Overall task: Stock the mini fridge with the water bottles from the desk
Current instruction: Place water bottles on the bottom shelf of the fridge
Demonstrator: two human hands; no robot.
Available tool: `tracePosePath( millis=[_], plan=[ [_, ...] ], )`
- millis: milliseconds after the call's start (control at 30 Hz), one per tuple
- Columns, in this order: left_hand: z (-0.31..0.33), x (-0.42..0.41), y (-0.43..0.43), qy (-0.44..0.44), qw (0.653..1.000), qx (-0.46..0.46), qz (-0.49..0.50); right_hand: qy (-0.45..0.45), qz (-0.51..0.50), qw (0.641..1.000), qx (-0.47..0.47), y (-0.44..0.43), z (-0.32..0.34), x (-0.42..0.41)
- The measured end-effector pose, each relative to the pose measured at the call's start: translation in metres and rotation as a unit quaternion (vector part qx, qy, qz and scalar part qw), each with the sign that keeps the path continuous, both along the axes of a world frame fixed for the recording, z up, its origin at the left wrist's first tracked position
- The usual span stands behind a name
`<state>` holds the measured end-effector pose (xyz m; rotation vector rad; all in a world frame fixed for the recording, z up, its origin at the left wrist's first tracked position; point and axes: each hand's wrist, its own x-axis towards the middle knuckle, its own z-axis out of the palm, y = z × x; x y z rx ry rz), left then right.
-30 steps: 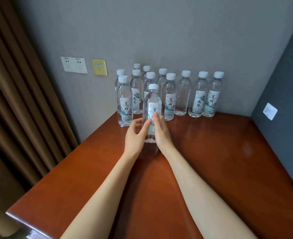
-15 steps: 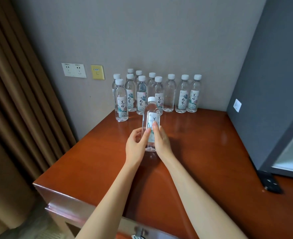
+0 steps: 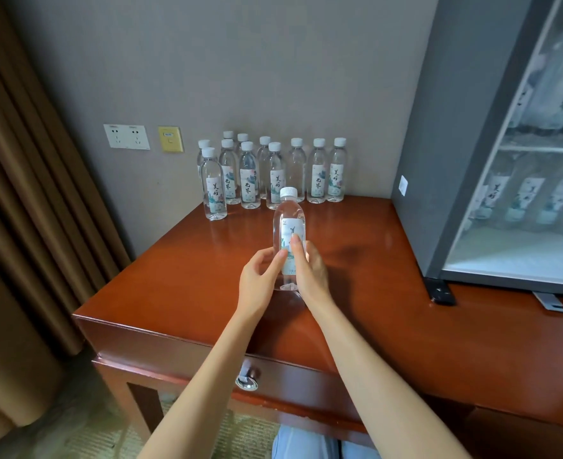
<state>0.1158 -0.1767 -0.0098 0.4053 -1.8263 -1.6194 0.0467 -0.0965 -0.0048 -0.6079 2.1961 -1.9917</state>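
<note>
Water bottle (image 3: 289,233) now upright near the middle of the desk (image 3: 366,303), well apart from the other bottles (image 3: 275,173) standing by the wall; a second ago it stood just in front of them. It has been drawn toward the person. Whether its base is clear of the wood cannot be told. Left hand (image 3: 257,279) cups the left side, thumb on the label; right hand (image 3: 311,273) wraps the right side, a fingertip on the label. Same two-handed hold as before. View has swung right, bringing in the mini fridge (image 3: 439,160), with bottles already visible behind its glass door (image 3: 538,200). Door looks closed, so one hand probably must let go to open it.
</note>
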Motion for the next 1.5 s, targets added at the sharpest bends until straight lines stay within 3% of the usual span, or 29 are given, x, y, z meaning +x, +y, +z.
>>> tracePosePath(
  millis=[300,800,1067,1267,1500],
  plan=[
    [0.000,0.005,0.061,0.028,0.996,0.036,-0.071,0.046,-0.022,0.998,-0.037,0.069,0.004,0.004],
    [0.007,-0.033,0.197,0.061,0.981,0.014,-0.182,0.074,-0.139,0.985,-0.069,0.217,0.003,-0.021],
    [0.007,-0.064,0.251,0.096,0.965,-0.183,-0.161,0.111,-0.238,0.963,-0.061,0.269,0.004,-0.046],
    [0.006,-0.103,0.253,0.064,0.912,-0.373,-0.155,0.114,-0.347,0.930,-0.034,0.283,0.003,-0.071],
    [0.004,-0.137,0.258,0.003,0.881,-0.451,-0.141,0.203,-0.419,0.885,-0.017,0.288,0.002,-0.095]
  ],
)
